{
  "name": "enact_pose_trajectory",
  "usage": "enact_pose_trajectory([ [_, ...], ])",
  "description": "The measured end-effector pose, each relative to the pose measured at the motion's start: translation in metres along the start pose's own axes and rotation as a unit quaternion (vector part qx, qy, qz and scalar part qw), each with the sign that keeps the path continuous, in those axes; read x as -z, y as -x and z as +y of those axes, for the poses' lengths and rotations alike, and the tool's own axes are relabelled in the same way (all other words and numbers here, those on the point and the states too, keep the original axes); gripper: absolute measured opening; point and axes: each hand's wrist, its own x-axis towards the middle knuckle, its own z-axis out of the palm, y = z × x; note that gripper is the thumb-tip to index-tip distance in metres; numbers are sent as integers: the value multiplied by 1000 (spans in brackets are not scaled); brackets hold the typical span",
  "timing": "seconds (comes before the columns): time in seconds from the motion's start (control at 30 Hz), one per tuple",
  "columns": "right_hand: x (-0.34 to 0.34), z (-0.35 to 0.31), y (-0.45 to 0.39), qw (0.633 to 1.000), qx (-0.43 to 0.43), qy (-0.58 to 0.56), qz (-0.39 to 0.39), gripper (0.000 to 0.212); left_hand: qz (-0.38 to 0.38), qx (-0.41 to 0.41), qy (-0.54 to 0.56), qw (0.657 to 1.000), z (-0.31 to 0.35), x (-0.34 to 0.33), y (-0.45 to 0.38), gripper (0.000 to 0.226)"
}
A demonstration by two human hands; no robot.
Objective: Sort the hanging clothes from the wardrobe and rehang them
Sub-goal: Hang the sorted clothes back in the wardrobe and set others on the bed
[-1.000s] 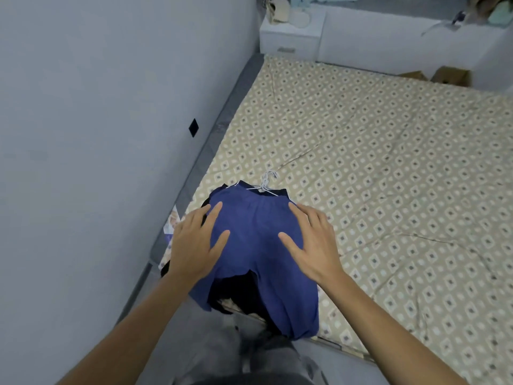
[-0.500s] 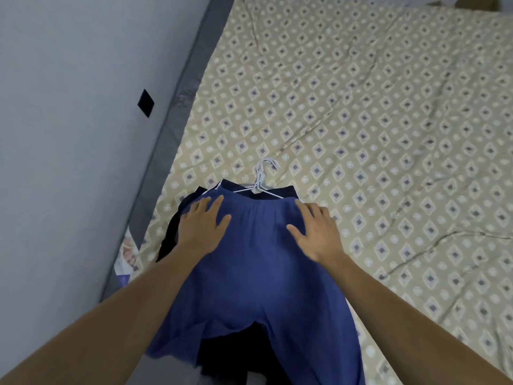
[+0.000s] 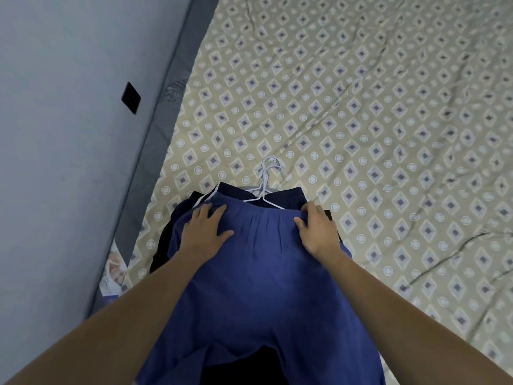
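Two bare arms reach forward from the bottom of the view. They lie over a soft blue cloth garment [image 3: 261, 273] that is spread on top of a pile of dark clothes [image 3: 166, 240] at the near edge of the bed. The blue one hangs partly off the bed toward the person.

The left hand [image 3: 204, 232] lies flat on the left side of the blue cloth, near its gathered waistband. Its fingers are straight and a little spread, pressing down. This likely keeps the cloth from sliding. The right hand [image 3: 316, 229] is at the right end of the waistband. Its fingers bend over the edge and seem to grip the band, maybe to lift the garment off the pile.

Just past the waistband, thin white wire hangers [image 3: 268, 180] poke out, hooks pointing away. They are still in the clothes, so the pile was likely laid here to sort.

Farther on is the tan bedsheet with little diamond shapes [image 3: 388, 107], a bit wrinkled. On the left stands a plain grey wall [image 3: 55, 134] with a small black square [image 3: 131, 98] on it.
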Motion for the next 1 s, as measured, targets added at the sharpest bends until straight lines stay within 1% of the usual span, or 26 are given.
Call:
enact_pose_trajectory([
  [0.1,12,0,17,997,21,-68,19,11,13,-11,27,999,2,13,11,79],
  [0.2,39,-5,41,990,47,-121,49,4,58,-30,36,997,11,38,31,74],
  [0.27,66,-12,63,987,54,-133,67,4,70,-38,34,996,21,61,53,70],
  [0.3,82,-16,76,986,57,-136,73,4,73,-45,40,995,25,73,66,74],
  [0.33,98,-19,90,986,60,-136,78,4,77,-61,52,994,29,83,80,77],
  [0.4,135,-23,122,984,64,-135,92,4,88,-93,92,988,42,106,110,75],
  [0.5,196,-28,173,981,52,-147,117,5,78,-142,166,973,73,145,158,59],
  [0.57,234,-30,212,979,46,-147,137,8,95,-177,192,961,98,171,187,37],
  [0.6,253,-31,233,977,42,-146,148,12,104,-201,195,954,111,184,201,27],
  [0.67,288,-34,279,971,36,-140,193,24,113,-245,195,943,143,213,231,17],
  [0.7,304,-35,304,964,30,-142,223,29,118,-266,193,937,158,227,247,16],
  [0.77,329,-35,356,940,6,-161,300,27,123,-323,179,921,190,252,277,18],
  [0.9,363,-25,458,866,-48,-190,460,6,111,-450,149,874,260,293,337,12],
  [1.0,376,-12,534,809,-95,-199,545,11,97,-539,120,828,318,310,382,27],
])
